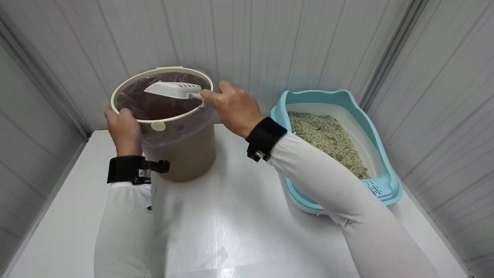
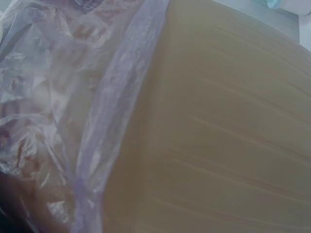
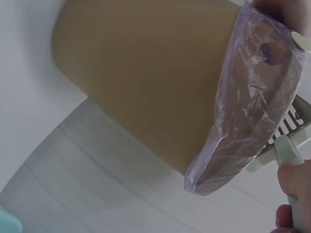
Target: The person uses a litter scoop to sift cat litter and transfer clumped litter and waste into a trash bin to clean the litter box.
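Scoop held over lined bin, bin steadied

Right hand [image 1: 233, 106] pinches the handle of the slotted white scoop [image 1: 171, 90], fingers curled round it, blade level over the bin's mouth at 12 o'clock, likely so anything falling lands in the plastic liner [image 3: 243, 111]. Left hand [image 1: 123, 129] grips the rim of the brown bin [image 1: 181, 150] at 9 o'clock, fingers wrapped, apparently bracing it. Litter tray [image 1: 382, 154] sits on the white table [image 1: 231, 231] at 3 o'clock of the bin, close by
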`<state>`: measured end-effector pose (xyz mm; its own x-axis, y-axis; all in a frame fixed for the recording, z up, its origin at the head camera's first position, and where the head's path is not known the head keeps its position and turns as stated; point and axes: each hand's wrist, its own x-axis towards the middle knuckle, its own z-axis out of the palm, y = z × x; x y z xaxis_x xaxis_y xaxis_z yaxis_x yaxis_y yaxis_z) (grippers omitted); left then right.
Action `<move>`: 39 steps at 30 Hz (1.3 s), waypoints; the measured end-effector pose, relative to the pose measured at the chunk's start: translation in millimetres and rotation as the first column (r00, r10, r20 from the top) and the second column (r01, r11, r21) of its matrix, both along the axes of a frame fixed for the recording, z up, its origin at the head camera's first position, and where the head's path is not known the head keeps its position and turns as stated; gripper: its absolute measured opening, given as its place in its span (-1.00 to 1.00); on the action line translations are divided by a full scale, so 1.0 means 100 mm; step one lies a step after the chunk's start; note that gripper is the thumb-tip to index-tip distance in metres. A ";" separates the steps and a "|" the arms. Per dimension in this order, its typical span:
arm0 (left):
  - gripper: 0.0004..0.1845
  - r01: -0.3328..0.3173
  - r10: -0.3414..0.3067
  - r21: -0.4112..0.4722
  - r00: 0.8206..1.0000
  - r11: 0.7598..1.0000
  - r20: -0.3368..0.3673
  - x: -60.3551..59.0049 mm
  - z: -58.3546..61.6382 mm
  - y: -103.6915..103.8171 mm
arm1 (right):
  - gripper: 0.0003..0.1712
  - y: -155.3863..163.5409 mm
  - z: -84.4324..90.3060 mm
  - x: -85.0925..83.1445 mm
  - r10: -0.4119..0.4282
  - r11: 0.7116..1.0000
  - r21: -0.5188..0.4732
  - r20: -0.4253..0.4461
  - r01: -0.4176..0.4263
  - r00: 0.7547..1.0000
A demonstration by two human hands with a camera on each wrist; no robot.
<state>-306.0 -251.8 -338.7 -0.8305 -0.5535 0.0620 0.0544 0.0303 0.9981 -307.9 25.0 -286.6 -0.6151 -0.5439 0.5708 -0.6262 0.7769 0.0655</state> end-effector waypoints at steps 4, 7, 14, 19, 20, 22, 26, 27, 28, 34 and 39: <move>-0.29 -0.002 0.002 -0.007 1.000 1.000 0.009 0.00 0.00 0.00 | -0.76 0.00 0.06 0.00 0.015 0.998 -0.070 0.164 -0.003 0.986; -0.27 -0.002 0.003 -0.019 1.000 1.000 0.018 0.00 0.00 0.00 | -0.77 0.02 0.09 -0.03 0.058 0.992 -0.125 0.286 -0.022 0.956; -0.30 -0.003 0.003 -0.016 1.000 1.000 -0.002 0.00 -0.02 0.00 | -0.59 0.04 0.13 -0.08 0.184 0.950 -0.313 0.510 -0.019 0.840; -0.32 0.004 -0.004 -0.022 1.000 1.000 0.005 0.00 -0.03 0.00 | -0.58 0.05 0.13 -0.10 0.223 0.923 -0.385 0.579 0.022 0.784; -0.32 0.004 -0.004 -0.024 1.000 1.000 0.010 0.00 -0.03 -0.01 | -0.58 0.06 0.12 -0.11 0.232 0.919 -0.395 0.588 0.025 0.775; -0.30 0.004 -0.004 -0.023 1.000 1.000 0.015 -0.01 -0.03 -0.01 | -0.59 0.07 0.12 -0.11 0.253 0.910 -0.415 0.601 0.026 0.758; -0.28 0.007 -0.007 -0.014 1.000 1.000 0.010 -0.01 -0.02 -0.02 | -0.66 0.09 0.11 -0.11 0.304 0.884 -0.467 0.605 0.019 0.736; -0.28 0.007 -0.007 -0.011 1.000 1.000 0.005 -0.01 -0.03 -0.02 | -0.67 0.09 0.11 -0.12 0.316 0.876 -0.481 0.605 0.020 0.731; -0.29 0.008 -0.008 -0.008 1.000 1.000 -0.002 -0.01 -0.03 -0.02 | -0.68 0.10 0.11 -0.12 0.328 0.868 -0.496 0.604 0.020 0.726; -0.28 0.019 -0.018 -0.028 1.000 0.999 0.023 -0.01 -0.02 0.01 | -0.65 0.23 0.10 -0.11 0.380 0.821 -0.567 0.621 0.059 0.686; -0.28 0.033 -0.032 -0.026 0.999 0.999 0.033 -0.03 -0.02 0.06 | -0.63 0.47 0.12 -0.08 0.383 0.788 -0.605 0.628 0.115 0.678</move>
